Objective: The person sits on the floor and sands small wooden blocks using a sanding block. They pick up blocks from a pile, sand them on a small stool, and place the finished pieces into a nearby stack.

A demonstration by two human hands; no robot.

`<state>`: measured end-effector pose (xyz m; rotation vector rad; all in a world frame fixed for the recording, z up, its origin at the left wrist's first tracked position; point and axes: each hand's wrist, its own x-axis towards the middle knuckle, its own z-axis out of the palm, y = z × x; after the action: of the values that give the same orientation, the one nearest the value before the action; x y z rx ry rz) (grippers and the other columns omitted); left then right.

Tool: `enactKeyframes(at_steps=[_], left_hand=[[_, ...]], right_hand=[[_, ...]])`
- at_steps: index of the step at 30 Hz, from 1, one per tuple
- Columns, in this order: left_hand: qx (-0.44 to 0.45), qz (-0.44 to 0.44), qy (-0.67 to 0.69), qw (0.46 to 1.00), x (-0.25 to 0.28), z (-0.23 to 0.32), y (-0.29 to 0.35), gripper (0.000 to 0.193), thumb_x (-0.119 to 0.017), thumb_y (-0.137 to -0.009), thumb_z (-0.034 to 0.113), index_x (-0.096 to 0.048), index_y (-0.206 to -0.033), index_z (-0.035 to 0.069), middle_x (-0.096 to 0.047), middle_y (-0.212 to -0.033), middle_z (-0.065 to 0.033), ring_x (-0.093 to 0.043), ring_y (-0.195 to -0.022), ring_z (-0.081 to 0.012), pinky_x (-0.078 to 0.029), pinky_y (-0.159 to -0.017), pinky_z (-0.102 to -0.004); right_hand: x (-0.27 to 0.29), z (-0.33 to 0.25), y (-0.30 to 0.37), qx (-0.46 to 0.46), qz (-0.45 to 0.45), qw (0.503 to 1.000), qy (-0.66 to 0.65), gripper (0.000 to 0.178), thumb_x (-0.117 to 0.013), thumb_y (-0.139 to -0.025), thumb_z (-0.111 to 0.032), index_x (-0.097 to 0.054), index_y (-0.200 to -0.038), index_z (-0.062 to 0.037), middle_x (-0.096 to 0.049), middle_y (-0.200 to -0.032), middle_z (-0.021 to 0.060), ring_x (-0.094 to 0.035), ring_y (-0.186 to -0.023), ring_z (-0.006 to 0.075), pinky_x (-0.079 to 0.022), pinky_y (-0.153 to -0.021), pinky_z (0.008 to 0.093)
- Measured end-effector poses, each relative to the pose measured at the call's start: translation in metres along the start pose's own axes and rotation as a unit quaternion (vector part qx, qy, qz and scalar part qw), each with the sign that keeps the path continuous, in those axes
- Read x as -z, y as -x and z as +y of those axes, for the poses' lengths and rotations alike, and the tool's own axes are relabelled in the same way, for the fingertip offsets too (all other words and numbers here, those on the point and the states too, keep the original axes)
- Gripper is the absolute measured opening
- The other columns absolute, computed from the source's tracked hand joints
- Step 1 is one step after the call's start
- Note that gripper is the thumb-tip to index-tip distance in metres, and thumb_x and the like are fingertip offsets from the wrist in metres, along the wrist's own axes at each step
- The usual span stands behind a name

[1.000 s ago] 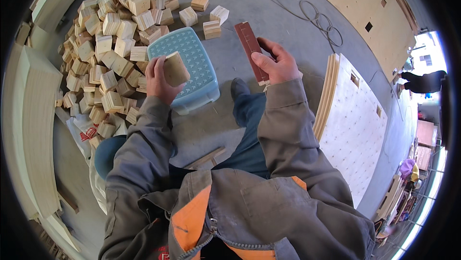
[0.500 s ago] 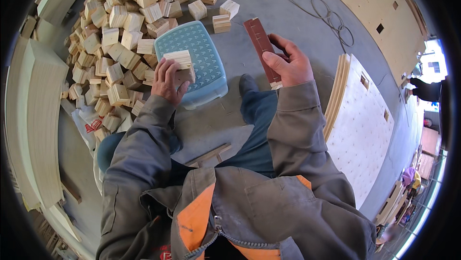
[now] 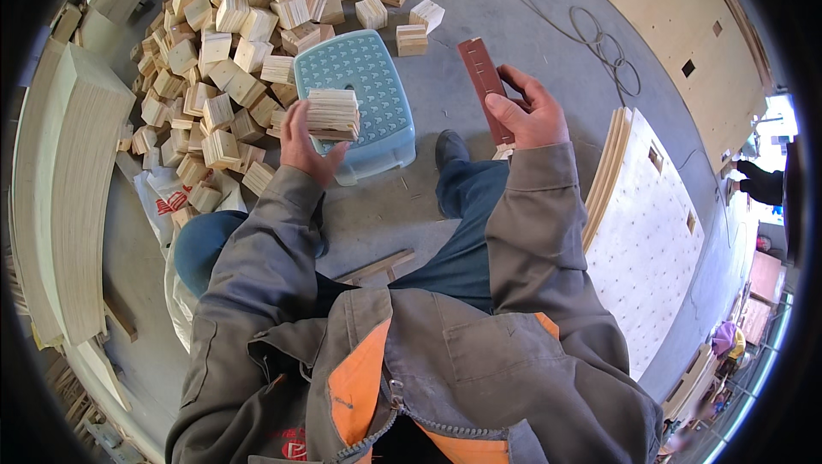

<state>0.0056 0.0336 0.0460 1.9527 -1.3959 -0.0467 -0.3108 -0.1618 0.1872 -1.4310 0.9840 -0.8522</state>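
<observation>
A layered plywood block [image 3: 336, 111] is over the near left part of a pale blue plastic stool [image 3: 372, 62]. My left hand [image 3: 310, 151] is curled at the block's left and near sides, fingers along its left edge and thumb at the near corner. In my right hand [image 3: 533, 115] is a long sanding block [image 3: 481, 72], faced with reddish-brown abrasive and crossed by short staple-like marks. It is held tilted, right of the stool and apart from the plywood block. The thumb lies across its face; a pale wooden end shows below the palm.
A heap of similar blocks [image 3: 218, 62] lies left of the stool, with several strays beyond it. Stacked plywood sheets [image 3: 646, 233] stand at the right. A cable [image 3: 599, 44] coils on the floor. A wooden piece [image 3: 377, 267] lies between my legs. Thick boards [image 3: 86, 190] line the left.
My left hand has turned the plywood block, so its layered side now faces me more. The right hand keeps the sanding block at about the same tilt. The whole view has shifted slightly.
</observation>
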Motion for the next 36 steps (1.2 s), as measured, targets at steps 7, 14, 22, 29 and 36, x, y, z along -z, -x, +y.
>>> enactKeyframes(at_steps=[7,14,22,29,36], left_hand=[[0.146,0.012,0.044,0.988,-0.015,-0.011,0.006,0.129,-0.103,-0.067,0.036,-0.028,-0.163,-0.006,-0.043,-0.157,-0.0294,-0.044,-0.147,-0.0422,-0.042,-0.123,-0.0464],[0.162,0.031,0.056,0.985,-0.033,0.013,0.000,0.127,-0.103,-0.067,0.036,-0.030,-0.162,-0.006,-0.047,-0.154,-0.0293,-0.048,-0.143,-0.0427,-0.043,-0.121,-0.0474],[0.164,0.067,0.344,0.922,-0.035,-0.011,-0.018,0.095,-0.096,-0.074,0.016,-0.046,-0.153,-0.004,-0.062,-0.140,-0.0202,-0.065,-0.124,-0.0303,-0.057,-0.104,-0.0415],[0.276,0.152,0.416,0.853,0.041,-0.021,-0.043,0.096,-0.091,-0.081,-0.002,-0.039,-0.162,-0.003,-0.063,-0.140,-0.0156,-0.068,-0.117,-0.0226,-0.062,-0.094,-0.0349],[0.248,0.127,0.431,0.858,0.134,-0.006,-0.046,0.087,-0.077,-0.088,-0.009,-0.038,-0.165,0.000,-0.061,-0.145,-0.0146,-0.067,-0.123,-0.0253,-0.060,-0.098,-0.0395]], right_hand=[[-0.005,-0.002,-0.001,0.017,0.008,0.994,0.109,0.066,-0.088,-0.087,-0.021,-0.065,-0.145,0.0015,-0.075,-0.127,0.0186,-0.074,-0.109,0.0264,-0.060,-0.095,0.0383],[-0.036,0.011,0.003,0.114,-0.024,0.954,0.277,0.064,-0.088,-0.083,-0.024,-0.068,-0.139,0.0002,-0.069,-0.138,0.0233,-0.068,-0.127,0.0391,-0.054,-0.109,0.0448],[-0.068,0.051,-0.006,0.136,-0.082,0.939,0.305,0.066,-0.086,-0.083,-0.026,-0.067,-0.139,0.0032,-0.066,-0.141,0.0261,-0.067,-0.128,0.0408,-0.054,-0.111,0.0446],[-0.131,0.053,-0.019,0.037,-0.128,0.913,0.386,0.066,-0.085,-0.082,-0.030,-0.067,-0.139,-0.0030,-0.065,-0.144,0.0189,-0.064,-0.128,0.0433,-0.052,-0.110,0.0483],[-0.192,0.105,-0.019,0.094,-0.102,0.905,0.402,0.071,-0.086,-0.083,-0.032,-0.062,-0.146,-0.0122,-0.053,-0.158,0.0115,-0.058,-0.134,0.0410,-0.047,-0.111,0.0554]])
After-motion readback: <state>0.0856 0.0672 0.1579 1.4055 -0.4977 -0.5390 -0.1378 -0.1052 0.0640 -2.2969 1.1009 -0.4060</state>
